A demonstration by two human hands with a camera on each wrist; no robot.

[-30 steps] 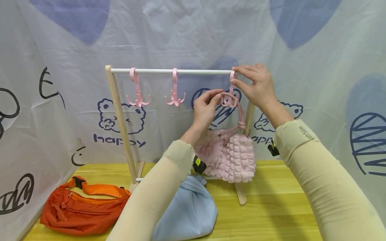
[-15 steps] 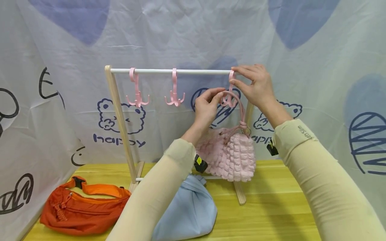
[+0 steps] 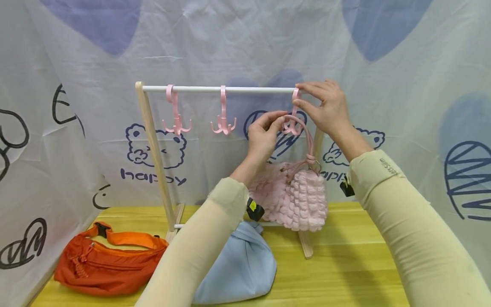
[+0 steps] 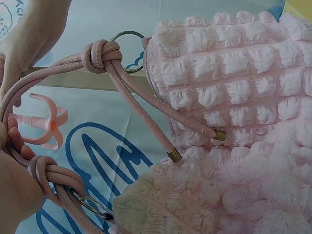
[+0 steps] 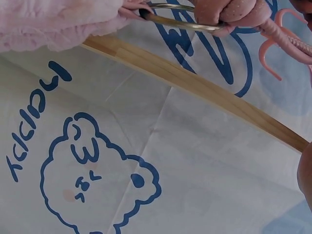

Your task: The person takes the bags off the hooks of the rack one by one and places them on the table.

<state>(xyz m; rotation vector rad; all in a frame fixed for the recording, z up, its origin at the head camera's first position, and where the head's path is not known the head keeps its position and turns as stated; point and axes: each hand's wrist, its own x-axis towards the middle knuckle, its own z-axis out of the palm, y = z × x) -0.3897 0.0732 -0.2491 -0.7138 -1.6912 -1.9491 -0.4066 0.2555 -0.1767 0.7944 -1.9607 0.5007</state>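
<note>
A puffy pink handbag (image 3: pixel 307 196) hangs from its cord handle (image 3: pixel 309 138), which my left hand (image 3: pixel 262 135) pinches between thumb and fingers. The handle arches in front of the prongs of the rightmost pink hook (image 3: pixel 293 127). With thumb and fingertips, my right hand (image 3: pixel 326 106) grips that hook's upper part at the white rail (image 3: pixel 257 90). In the left wrist view, the handle's knot (image 4: pixel 101 56) joins a metal ring by the bag, and the pink prongs (image 4: pixel 48 122) show inside the loop. The right wrist view catches the bag's edge (image 5: pixel 58 24) and a metal ring (image 5: pixel 180 20).
Two more pink hooks, one at the left (image 3: pixel 176 113) and one in the middle (image 3: pixel 223 113), hang on the rail. Wooden posts (image 3: pixel 153 149) hold it up. An orange waist bag (image 3: pixel 107 273) and a light blue bag (image 3: pixel 245 268) lie on the yellow table (image 3: pixel 337 273).
The handle has spread into a rounder, slightly higher arch beside the hook prongs, its knot shifting a little right. Both hands stay almost in place, each keeping its hold.
</note>
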